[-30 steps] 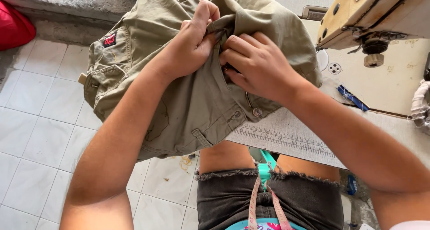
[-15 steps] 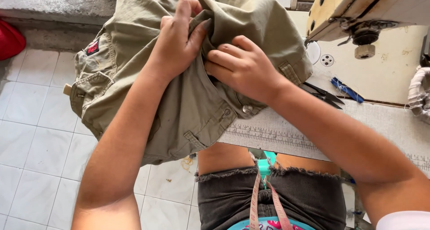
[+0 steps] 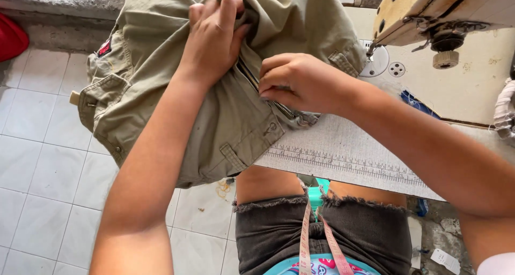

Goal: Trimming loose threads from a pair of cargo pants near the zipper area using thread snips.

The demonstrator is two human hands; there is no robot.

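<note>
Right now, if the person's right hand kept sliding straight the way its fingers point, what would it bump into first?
The right hand points leftward along the metal zipper of the khaki cotton trousers. Going straight on, it would probably first meet the left hand, which is bunching the cloth just beyond, though depth is hard to judge.

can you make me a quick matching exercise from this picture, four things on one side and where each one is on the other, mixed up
Things:
1. left hand
2. right hand
3. measuring tape
4. sewing machine

Places:
A. hanging over the dark shorts
B. top right, above the table
C. gripping bunched khaki garment up high
D. on the garment's zipper

Pairs: 1-C, 2-D, 3-A, 4-B
</note>
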